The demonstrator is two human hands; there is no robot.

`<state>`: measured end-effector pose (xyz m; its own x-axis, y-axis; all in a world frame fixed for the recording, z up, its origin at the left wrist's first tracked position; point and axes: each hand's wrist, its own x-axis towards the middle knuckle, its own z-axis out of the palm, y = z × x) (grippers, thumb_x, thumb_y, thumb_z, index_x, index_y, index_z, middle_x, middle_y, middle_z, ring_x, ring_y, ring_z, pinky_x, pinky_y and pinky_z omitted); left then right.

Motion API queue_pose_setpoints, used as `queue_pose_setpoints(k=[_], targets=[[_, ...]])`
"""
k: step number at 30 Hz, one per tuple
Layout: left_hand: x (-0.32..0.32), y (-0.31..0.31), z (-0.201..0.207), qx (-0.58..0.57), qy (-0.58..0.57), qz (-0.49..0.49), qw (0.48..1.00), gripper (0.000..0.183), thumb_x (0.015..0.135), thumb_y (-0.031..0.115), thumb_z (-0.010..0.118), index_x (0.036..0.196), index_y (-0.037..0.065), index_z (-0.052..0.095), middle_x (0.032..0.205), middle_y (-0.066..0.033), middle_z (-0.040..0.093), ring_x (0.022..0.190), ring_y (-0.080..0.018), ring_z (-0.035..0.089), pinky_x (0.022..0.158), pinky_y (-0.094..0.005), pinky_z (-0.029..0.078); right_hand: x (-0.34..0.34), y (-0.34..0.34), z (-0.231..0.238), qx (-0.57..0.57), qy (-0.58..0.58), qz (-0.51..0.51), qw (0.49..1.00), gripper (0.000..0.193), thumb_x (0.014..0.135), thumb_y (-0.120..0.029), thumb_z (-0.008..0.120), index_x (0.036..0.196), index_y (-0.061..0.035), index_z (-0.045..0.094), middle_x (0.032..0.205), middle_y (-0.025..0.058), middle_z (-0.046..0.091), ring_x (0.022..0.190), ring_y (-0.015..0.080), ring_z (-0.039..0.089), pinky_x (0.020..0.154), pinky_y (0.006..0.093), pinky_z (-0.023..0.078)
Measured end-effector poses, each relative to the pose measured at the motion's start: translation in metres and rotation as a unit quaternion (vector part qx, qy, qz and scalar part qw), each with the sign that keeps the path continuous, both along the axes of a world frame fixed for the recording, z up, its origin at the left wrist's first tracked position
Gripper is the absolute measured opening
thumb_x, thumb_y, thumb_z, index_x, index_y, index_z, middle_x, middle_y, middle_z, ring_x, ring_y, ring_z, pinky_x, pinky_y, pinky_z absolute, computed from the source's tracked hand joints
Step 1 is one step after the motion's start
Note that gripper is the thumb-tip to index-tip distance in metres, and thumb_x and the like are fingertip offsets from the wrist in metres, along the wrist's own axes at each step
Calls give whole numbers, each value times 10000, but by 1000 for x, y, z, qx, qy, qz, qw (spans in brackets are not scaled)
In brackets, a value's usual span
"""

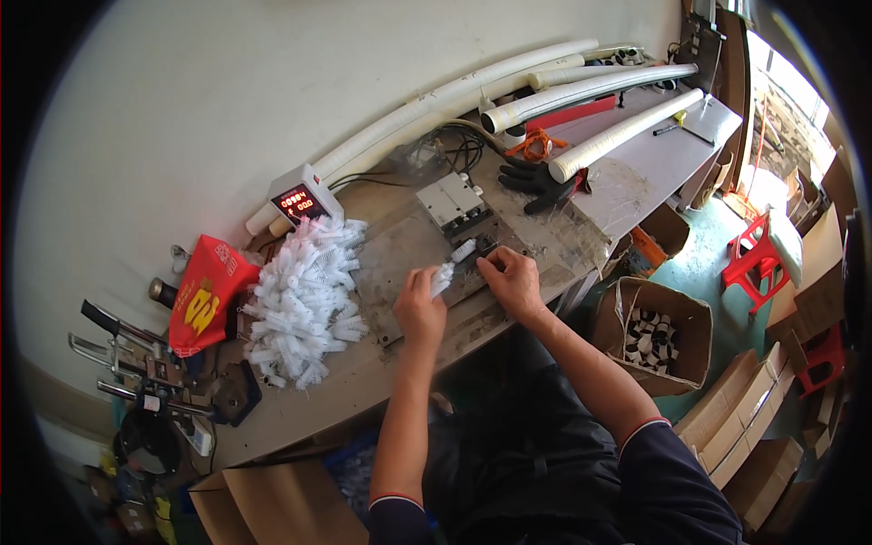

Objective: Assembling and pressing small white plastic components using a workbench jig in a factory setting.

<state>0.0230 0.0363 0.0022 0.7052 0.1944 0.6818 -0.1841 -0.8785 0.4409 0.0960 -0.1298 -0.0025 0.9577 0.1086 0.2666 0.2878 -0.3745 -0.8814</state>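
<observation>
My left hand (421, 304) is closed around a small white bristle brush (442, 278) over the worktable, its fingertips hiding part of it. Just beyond, another white brush (463, 251) lies at the front of a small grey metal device (451, 202). My right hand (513, 280) is beside the device's front end, thumb and fingers pinched together. Whatever sits between those fingertips is too small to make out. To the left of my left hand rises a big heap of the same white brushes (304, 304).
A counter box with a lit red display (304, 200) stands behind the heap, beside a red bag (204, 295). A black glove (538, 184) and long white tubes (627, 136) lie at the back right. Below right, a cardboard box (692, 341) holds black-and-white pieces.
</observation>
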Motion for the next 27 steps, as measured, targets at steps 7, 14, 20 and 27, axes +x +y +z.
queue_pose_setpoints(k=[7,14,20,27], targets=[[-16,12,-5,-177,64,-6,982,138,915,112,712,1026,31,716,900,-115,694,824,-293,686,736,-357,519,2,-4,-3,109,28,43,993,228,861,-182,710,1036,-37,723,848,111,747,778,217,721,743,348,546],[-21,16,15,-461,217,-107,854,161,969,124,662,1063,11,726,774,5,610,629,-35,483,537,-214,351,3,-9,-5,117,25,112,986,304,847,-144,704,1133,-44,719,873,114,746,787,211,710,765,340,546],[-20,21,29,-510,271,-146,803,175,967,118,642,1079,5,715,779,9,587,595,-26,444,496,-190,291,2,-15,4,152,49,181,970,279,916,-85,673,1174,22,685,858,36,718,708,83,593,644,258,486],[-19,19,23,-488,276,-134,817,181,968,132,637,1080,16,720,766,22,599,630,-42,491,548,-205,354,1,-20,3,209,133,219,944,197,972,-133,666,1116,-3,704,817,8,711,649,59,560,603,231,470]])
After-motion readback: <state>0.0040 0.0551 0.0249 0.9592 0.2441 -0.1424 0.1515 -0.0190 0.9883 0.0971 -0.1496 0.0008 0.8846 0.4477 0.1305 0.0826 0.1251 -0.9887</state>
